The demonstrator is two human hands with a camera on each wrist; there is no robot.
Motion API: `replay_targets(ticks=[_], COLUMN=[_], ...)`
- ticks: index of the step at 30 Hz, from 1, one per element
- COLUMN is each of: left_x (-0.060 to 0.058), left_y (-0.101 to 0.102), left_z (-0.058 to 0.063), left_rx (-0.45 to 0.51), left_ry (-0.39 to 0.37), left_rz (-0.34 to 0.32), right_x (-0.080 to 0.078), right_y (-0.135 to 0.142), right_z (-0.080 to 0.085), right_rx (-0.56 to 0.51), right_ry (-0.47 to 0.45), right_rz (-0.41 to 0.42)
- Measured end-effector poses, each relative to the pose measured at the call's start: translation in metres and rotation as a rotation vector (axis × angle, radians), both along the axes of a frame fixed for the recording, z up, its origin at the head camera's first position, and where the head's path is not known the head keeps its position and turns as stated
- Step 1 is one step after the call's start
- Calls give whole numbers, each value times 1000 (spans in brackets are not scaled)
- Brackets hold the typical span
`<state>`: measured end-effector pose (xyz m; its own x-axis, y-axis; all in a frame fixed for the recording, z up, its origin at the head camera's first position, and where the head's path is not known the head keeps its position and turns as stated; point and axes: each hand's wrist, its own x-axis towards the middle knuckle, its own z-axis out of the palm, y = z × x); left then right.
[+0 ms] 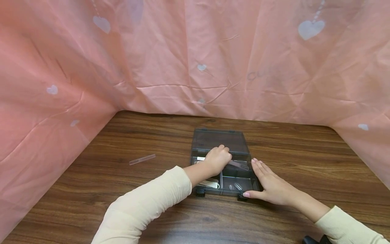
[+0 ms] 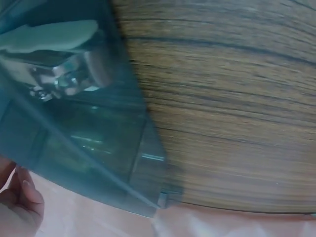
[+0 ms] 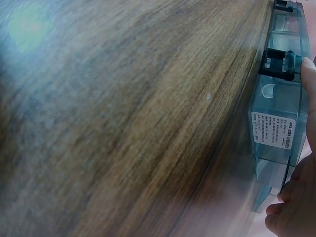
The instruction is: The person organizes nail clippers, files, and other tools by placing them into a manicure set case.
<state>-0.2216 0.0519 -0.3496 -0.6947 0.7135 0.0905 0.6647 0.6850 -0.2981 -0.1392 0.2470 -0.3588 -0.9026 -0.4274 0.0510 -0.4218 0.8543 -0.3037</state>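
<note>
A grey see-through compartment box (image 1: 255,185) lies on the table, its lid (image 1: 220,140) folded back. My left hand (image 1: 218,159) is over the compartments with fingers curled, pinching a clear plastic strip (image 1: 240,165) that slants over the back right compartment. In the left wrist view, the left fingertips (image 2: 29,192) show past the box edge. My right hand (image 1: 272,184) rests against the right side of the box, fingers straight along the wall and thumb by the front right latch (image 1: 241,196). Small clear curved pieces (image 1: 237,186) lie in the front right compartment.
Another clear strip (image 1: 142,159) lies on the table (image 1: 146,135) left of the box. The front left compartment holds a pale item (image 1: 210,184). A printed label (image 3: 273,130) is on the box. Pink curtain (image 1: 170,61) surrounds the table; a black object (image 1: 317,240) sits bottom right.
</note>
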Motion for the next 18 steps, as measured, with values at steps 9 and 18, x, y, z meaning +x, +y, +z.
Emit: replay_targets(ticks=[9,18], left_x=[1,5], left_y=[4,-12], left_z=[4,5], left_rx=[33,235], left_ry=[-113,-81], left_rz=[99,13], right_x=[0,0], right_y=[1,1], right_z=[0,-1], right_rx=[-7,-7], right_ry=[-5,6], right_rz=[-2,1])
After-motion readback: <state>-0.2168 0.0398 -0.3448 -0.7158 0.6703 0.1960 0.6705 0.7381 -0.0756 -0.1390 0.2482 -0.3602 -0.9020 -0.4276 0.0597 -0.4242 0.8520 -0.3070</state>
